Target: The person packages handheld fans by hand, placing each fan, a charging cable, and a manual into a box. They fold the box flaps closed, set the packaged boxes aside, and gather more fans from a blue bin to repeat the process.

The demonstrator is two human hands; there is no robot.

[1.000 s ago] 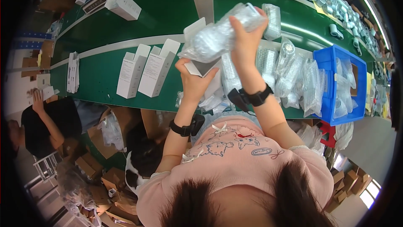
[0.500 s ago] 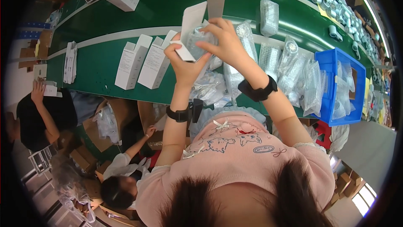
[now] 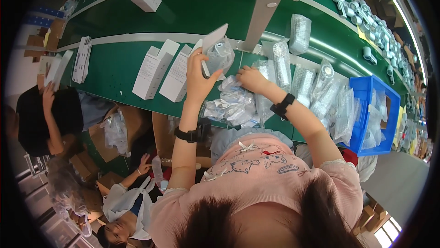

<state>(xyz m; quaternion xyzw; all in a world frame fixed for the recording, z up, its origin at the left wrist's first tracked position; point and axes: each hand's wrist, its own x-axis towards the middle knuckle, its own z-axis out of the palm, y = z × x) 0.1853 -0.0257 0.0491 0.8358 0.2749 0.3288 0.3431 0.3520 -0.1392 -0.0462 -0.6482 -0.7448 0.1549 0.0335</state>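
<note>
The green bench (image 3: 105, 85) carries everything near the hands. At its right end, by the near edge, sits a blue bin (image 3: 373, 150) holding clear bags, probably put there to be within the right arm's reach. A row of bubble-wrapped parcels (image 3: 324, 94) lies just left of it. Left of the middle, two white boxes (image 3: 162, 76) stand side by side, flaps open, perhaps so their mouths stay ready. The left hand (image 3: 200, 71) grips an open carton (image 3: 215, 36) near the bench's middle rail, thumb spread apart from the fingers, likely to steady it; a clear bag (image 3: 222, 55) with a pale object bulges at its mouth. Toward the near edge lies a heap of small packets (image 3: 236, 103); the right hand (image 3: 253, 79) bends its fingers at the heap's far side, whether pinching one I cannot tell.
</note>
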